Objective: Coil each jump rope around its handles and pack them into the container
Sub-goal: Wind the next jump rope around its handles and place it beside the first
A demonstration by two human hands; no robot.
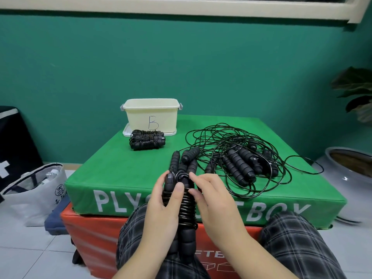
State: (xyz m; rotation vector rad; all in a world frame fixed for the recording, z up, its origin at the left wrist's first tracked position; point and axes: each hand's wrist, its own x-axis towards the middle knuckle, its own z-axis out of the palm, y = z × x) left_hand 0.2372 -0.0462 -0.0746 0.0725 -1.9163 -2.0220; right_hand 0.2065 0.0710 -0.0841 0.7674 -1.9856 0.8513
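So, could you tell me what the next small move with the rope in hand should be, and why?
Probably tuck the rope's loose end under the coils. The left hand grips the wrapped handles, and the right hand pinches the cord at the top of the winding, which already looks nearly complete.

Coiled rope (147, 139) lies before cream container (151, 115).

Container (151, 115): handwritten "B". Green box (120, 200): "PLY…", "…BOX", partly hidden.
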